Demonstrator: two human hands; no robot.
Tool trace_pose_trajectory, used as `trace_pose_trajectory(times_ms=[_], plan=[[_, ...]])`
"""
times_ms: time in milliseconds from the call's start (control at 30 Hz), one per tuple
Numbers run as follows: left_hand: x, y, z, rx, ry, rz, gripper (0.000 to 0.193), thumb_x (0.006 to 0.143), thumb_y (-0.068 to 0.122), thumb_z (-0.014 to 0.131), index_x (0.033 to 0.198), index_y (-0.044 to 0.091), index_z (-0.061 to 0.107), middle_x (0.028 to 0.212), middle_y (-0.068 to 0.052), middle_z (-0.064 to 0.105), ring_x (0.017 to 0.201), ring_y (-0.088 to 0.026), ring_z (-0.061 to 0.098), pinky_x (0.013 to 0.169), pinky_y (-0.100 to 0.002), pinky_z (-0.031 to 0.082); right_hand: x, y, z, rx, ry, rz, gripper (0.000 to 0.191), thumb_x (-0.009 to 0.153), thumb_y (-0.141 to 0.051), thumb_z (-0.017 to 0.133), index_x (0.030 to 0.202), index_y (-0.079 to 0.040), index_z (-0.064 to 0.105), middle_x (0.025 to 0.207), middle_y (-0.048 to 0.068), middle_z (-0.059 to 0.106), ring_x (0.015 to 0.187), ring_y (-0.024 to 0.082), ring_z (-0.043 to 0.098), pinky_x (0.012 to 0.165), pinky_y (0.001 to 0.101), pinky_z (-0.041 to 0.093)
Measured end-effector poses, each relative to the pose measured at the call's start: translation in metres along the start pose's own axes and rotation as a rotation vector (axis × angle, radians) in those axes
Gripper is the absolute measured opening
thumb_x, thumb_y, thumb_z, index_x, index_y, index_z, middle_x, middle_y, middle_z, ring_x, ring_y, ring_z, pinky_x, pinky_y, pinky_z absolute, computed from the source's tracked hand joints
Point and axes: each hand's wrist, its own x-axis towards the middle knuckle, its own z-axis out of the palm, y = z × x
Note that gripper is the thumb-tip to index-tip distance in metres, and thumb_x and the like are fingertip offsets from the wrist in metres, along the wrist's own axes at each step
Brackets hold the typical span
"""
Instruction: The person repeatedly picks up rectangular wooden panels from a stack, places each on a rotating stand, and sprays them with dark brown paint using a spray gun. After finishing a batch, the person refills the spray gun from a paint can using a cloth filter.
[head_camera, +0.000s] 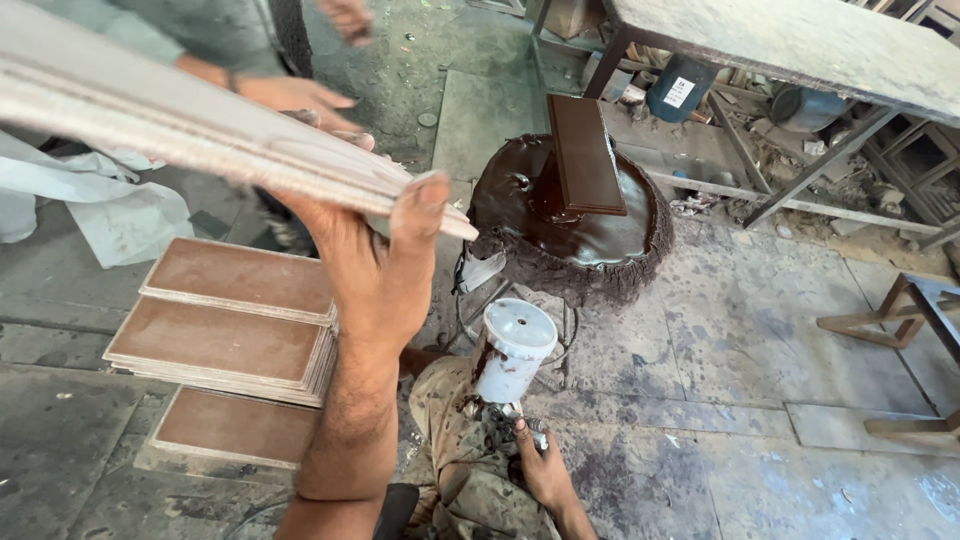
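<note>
Panel (200, 120) of pale, unfinished wood slants across the upper left, and your left hand (375, 265) clamps its near end, thumb pressed over the top face and fingers under it. At its far side another person's hand (300, 100) rests against the same panel. Below it, on the floor at left, brown panels (225, 335) lie stacked in three stepped piles, with crumpled white sheeting (110, 215) just behind them.

Moving toward the middle, your right hand (540, 465) wraps closed around the handle of a spray gun (505, 400), whose white cup (515, 350) stands upright above your paint-spattered trouser leg (455, 450).

Just beyond the gun sits a round stand (600, 240), thickly coated in glossy dark brown finish, with drips hanging off its rim. One dark brown panel (585, 155) lies on top of it, already coated and shiny.

Further right, a workbench (800, 40) on a metal frame crosses the upper corner, with a blue can (680, 88) and clutter beneath it. A wooden frame (900, 320) stands on the stained concrete floor (760, 350) at the far right.
</note>
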Motion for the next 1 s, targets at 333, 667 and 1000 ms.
trace_pose_trajectory(times_ms=[333, 667, 1000], plan=[[0.002, 0.023, 0.002, 0.141, -0.068, 0.008, 0.136, 0.091, 0.021, 0.099, 0.159, 0.009, -0.018, 0.165, -0.021, 0.006, 0.152, -0.027, 0.028, 0.132, -0.045, 0.029, 0.000, -0.004, 0.001, 0.001, 0.001, -0.014, 0.070, 0.089, -0.066, 0.056, 0.114, -0.001, 0.062, 0.085, 0.009, 0.073, 0.075, 0.015, 0.065, 0.072, 0.0329, 0.055], [0.019, 0.038, -0.001, -0.686, -0.024, -0.255, 0.092, 0.107, 0.063, 0.058, 0.165, 0.004, 0.019, 0.160, -0.020, 0.035, 0.142, -0.035, 0.044, 0.106, -0.058, 0.057, -0.004, -0.012, -0.002, -0.074, 0.011, 0.015, 0.077, 0.088, -0.071, 0.053, 0.119, 0.000, 0.060, 0.088, 0.013, 0.073, 0.081, 0.019, 0.068, 0.078, 0.0349, 0.056], [0.037, 0.065, 0.002, -0.915, -0.305, -0.299, 0.092, 0.101, 0.046, 0.072, 0.164, 0.004, 0.020, 0.163, -0.017, 0.034, 0.140, -0.031, 0.047, 0.103, -0.058, 0.059, -0.006, -0.009, -0.004, 0.021, -0.024, -0.024, 0.069, 0.092, -0.063, 0.057, 0.112, 0.003, 0.062, 0.080, 0.008, 0.066, 0.072, 0.015, 0.059, 0.067, 0.0336, 0.052]])
